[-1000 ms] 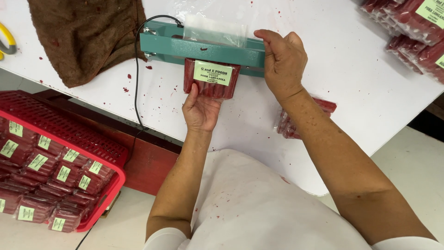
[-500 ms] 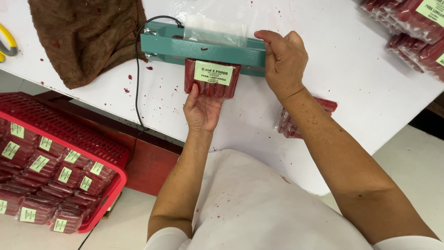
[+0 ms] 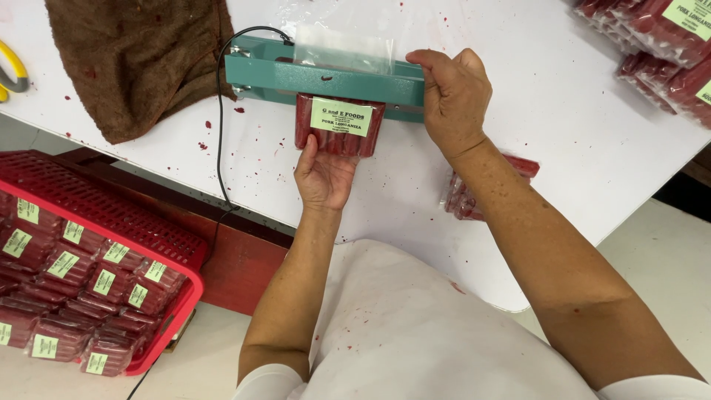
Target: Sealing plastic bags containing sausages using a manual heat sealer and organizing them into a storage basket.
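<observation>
A clear bag of red sausages (image 3: 339, 124) with a pale green label lies on the white table (image 3: 563, 118), its open end under the arm of a teal bag sealer (image 3: 318, 74). My left hand (image 3: 324, 176) holds the bag's near end from below. My right hand (image 3: 452, 96) presses down on the right end of the sealer arm. The bag's clear top sticks out beyond the sealer.
A brown cloth (image 3: 141, 59) lies at the table's far left, with a yellow-handled tool (image 3: 11, 74) at the edge. Another sausage pack (image 3: 474, 196) lies under my right forearm. More packs (image 3: 652, 44) are stacked far right. A red crate (image 3: 96, 252) of labelled packs sits low left.
</observation>
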